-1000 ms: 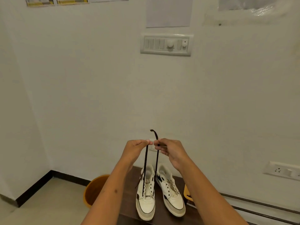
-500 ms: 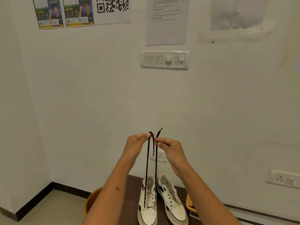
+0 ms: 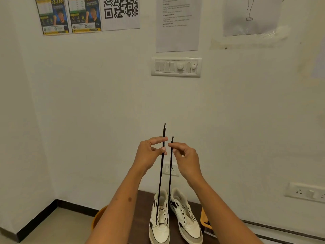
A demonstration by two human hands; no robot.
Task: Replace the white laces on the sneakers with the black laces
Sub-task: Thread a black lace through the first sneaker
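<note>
High on the wall at far left, two posters (image 3: 70,14) read "3,375"; their smaller print is too blurred to read. Right of them hang a QR code sheet (image 3: 121,13) and a printed page (image 3: 177,23) with the heading "REQUIRED PROPS". A switch panel (image 3: 176,67) sits below it.

An orange bucket (image 3: 99,217) stands on the floor left of the dark table (image 3: 142,208). Your left hand (image 3: 149,153) pinches one strand of the black lace (image 3: 161,173) between thumb and fingers; your right hand (image 3: 184,155) pinches the other strand. Both strands run taut down into the lowest eyelets of the left sneaker (image 3: 160,224). The right sneaker (image 3: 184,221) lies just beside it, eyelets empty. A wall socket (image 3: 306,192) sits far right.
</note>
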